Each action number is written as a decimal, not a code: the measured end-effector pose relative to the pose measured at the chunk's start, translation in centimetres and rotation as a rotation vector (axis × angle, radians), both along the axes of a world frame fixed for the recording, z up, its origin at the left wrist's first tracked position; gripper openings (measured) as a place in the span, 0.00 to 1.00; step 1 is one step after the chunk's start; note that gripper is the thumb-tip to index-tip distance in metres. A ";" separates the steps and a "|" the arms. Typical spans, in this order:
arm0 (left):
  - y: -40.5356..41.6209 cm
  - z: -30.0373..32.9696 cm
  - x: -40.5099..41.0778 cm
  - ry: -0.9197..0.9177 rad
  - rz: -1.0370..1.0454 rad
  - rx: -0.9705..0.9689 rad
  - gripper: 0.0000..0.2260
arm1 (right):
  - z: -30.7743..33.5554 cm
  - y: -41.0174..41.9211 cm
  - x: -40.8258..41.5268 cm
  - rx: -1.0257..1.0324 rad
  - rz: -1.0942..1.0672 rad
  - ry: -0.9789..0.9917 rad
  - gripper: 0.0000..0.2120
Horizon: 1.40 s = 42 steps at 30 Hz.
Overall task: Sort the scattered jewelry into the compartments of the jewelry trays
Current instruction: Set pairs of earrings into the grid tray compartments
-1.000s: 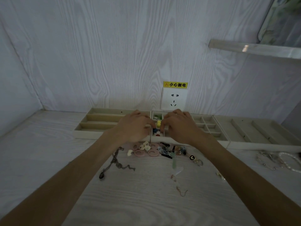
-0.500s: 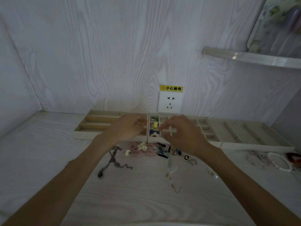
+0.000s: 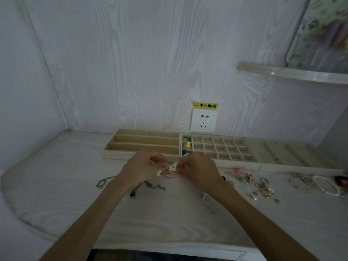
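Hovering over the pale wood-grain worktop point(image 3: 56, 185), left hand point(image 3: 139, 170) and right hand point(image 3: 197, 170) curl fingers round small cream heart-shaped charms point(image 3: 172, 167) (grip unclear, blurred), just in front of the beige gridded jewelry tray point(image 3: 222, 147).

Both forearms outstretched, left hand point(image 3: 142, 167) and right hand point(image 3: 197, 169) close together, fingers curled inward.
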<state>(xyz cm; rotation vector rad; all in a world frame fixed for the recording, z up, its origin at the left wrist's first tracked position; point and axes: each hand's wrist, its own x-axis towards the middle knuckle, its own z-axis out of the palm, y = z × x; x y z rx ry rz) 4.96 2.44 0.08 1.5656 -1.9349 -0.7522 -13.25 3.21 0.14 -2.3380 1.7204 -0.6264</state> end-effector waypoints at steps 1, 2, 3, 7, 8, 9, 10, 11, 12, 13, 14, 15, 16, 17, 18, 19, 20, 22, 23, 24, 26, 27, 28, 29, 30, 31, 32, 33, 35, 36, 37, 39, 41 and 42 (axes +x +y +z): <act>0.1 0.1 -0.1 0.043 -0.013 0.016 0.07 | 0.0 0.1 -0.1 0.011 0.007 -0.060 0.06; 0.3 0.4 -0.2 0.100 -0.029 0.038 0.08 | 0.3 0.2 -0.3 0.025 0.017 -0.165 0.06; 0.6 0.7 -0.4 0.168 -0.050 0.071 0.08 | 0.7 0.4 -0.5 0.051 0.029 -0.318 0.05; 1.8 2.2 -1.7 0.377 -0.140 0.244 0.09 | 2.5 1.9 -1.2 0.270 0.034 -0.823 0.02; 1.9 2.3 -2.0 0.450 -0.160 0.279 0.09 | 2.6 2.1 -1.3 0.293 0.017 -0.850 0.02; 2.0 2.3 -2.3 0.518 -0.171 0.304 0.10 | 2.7 2.2 -1.3 0.306 -0.003 -0.871 0.03; 1.9 2.4 -2.7 0.558 -0.170 0.311 0.11 | 2.6 2.3 -1.4 0.314 -0.022 -0.896 0.05; 2.0 2.5 -3.0 0.569 -0.159 0.307 0.12 | 2.6 2.3 -1.4 0.324 -0.036 -0.933 0.07; 1.9 2.6 -3.3 0.566 -0.149 0.300 0.14 | 2.6 2.4 -1.5 0.334 -0.046 -0.977 0.08; 1.9 2.7 -3.6 0.568 -0.141 0.292 0.14 | 2.7 2.5 -1.5 0.342 -0.051 -1.015 0.09; 1.8 2.8 -3.9 0.578 -0.135 0.283 0.14 | 2.8 2.5 -1.5 0.347 -0.057 -1.044 0.09; 1.8 2.8 -4.2 0.587 -0.129 0.272 0.14 | 2.8 2.4 -1.6 0.350 -0.065 -1.065 0.09; 1.7 2.8 -4.3 0.582 -0.121 0.251 0.13 | 2.9 2.4 -1.7 0.345 -0.075 -1.078 0.10; 1.7 2.9 -4.4 0.565 -0.112 0.218 0.13 | 2.8 2.3 -1.8 0.336 -0.092 -1.083 0.10; 1.7 2.9 -4.5 0.552 -0.097 0.179 0.12 | 2.8 2.2 -1.9 0.326 -0.112 -1.085 0.10; 1.7 3.0 -4.7 0.552 -0.084 0.148 0.12 | 2.8 2.1 -2.0 0.314 -0.135 -1.087 0.09; 1.6 2.9 -4.8 0.563 -0.079 0.129 0.10 | 2.7 1.9 -2.2 0.299 -0.156 -1.093 0.09; 1.6 2.9 -5.4 0.603 -0.090 0.139 0.08 | 2.7 1.6 -2.3 0.270 -0.184 -1.124 0.07; 1.6 2.9 -5.7 0.621 -0.087 0.149 0.07 | 2.6 1.3 -2.4 0.262 -0.192 -1.137 0.06; 1.3 2.8 -6.0 0.630 -0.074 0.144 0.06 | 2.6 1.1 -2.5 0.258 -0.195 -1.141 0.05; 0.7 2.6 -6.5 0.650 -0.023 0.107 0.07 | 2.7 0.4 -2.7 0.265 -0.176 -1.122 0.04; 0.5 2.7 -6.6 0.671 0.001 0.097 0.08 | 2.8 0.2 -2.8 0.270 -0.155 -1.109 0.04; 0.0 2.7 -6.8 0.693 0.019 0.097 0.08 | 3.0 -0.2 -3.0 0.268 -0.136 -1.092 0.04; -0.4 2.9 -6.9 0.714 0.029 0.101 0.09 | 3.1 -0.6 -3.2 0.258 -0.126 -1.067 0.05; -1.0 3.1 -7.0 0.722 0.035 0.097 0.08 | 3.4 -1.2 -3.4 0.251 -0.122 -1.042 0.06; -1.7 3.4 -7.3 0.711 0.034 0.082 0.08 | 3.7 -1.9 -3.7 0.250 -0.121 -1.020 0.06; -2.4 3.6 -7.4 0.677 0.030 0.048 0.08 | 4.1 -2.5 -3.9 0.261 -0.117 -1.007 0.07; -3.4 3.9 -7.6 0.633 0.017 -0.001 0.07 | 4.6 -3.3 -4.2 0.274 -0.105 -0.997 0.08; -5.2 4.4 -7.7 0.524 -0.016 -0.120 0.06 | 5.6 -4.9 -4.7 0.283 -0.094 -0.938 0.11; -6.1 4.5 -7.8 0.459 -0.032 -0.168 0.06 | 6.0 -5.7 -4.9 0.271 -0.088 -0.885 0.13; -7.2 4.7 -7.9 0.392 -0.050 -0.200 0.07 | 6.3 -6.6 -5.1 0.249 -0.077 -0.827 0.14; -8.7 4.9 -8.1 0.240 -0.073 -0.234 0.07 | 6.7 -8.1 -5.4 0.190 -0.063 -0.729 0.10; -9.9 5.1 -8.3 0.085 -0.064 -0.257 0.06 | 6.7 -9.5 -6.0 0.162 -0.068 -0.667 0.06; -10.6 5.0 -8.4 0.036 -0.054 -0.257 0.06 | 6.6 -10.2 -6.4 0.172 -0.067 -0.642 0.05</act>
